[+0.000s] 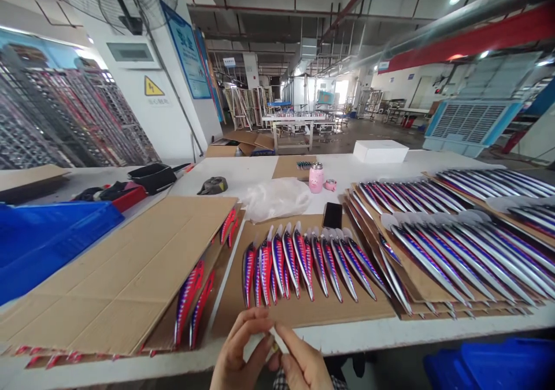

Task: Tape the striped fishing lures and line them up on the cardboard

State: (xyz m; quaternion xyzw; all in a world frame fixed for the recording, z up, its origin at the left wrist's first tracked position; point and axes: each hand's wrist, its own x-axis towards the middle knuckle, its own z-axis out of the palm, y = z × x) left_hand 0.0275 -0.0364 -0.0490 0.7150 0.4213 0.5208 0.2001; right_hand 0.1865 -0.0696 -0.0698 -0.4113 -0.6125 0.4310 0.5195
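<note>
At the table's near edge, my left hand (238, 349) and my right hand (304, 362) meet with bent fingers. Between the fingertips shows a small pale yellowish piece (274, 346), too small to name. Just beyond them, a row of red, blue and silver fishing lures (299, 257) with clear lips lies on a cardboard sheet (347, 315). To the left, more red and purple lures (188, 303) stick out from under a stacked cardboard sheet (130, 268). On the right, blue and silver lures (437, 257) cover stacked cardboard layers.
Behind the row lie a crumpled plastic bag (277, 198), a black phone (332, 215), a pink jar (316, 178) and a dark cap (213, 185). A white box (380, 151) stands at the back. Blue bins sit at left (52, 240) and lower right (498, 364).
</note>
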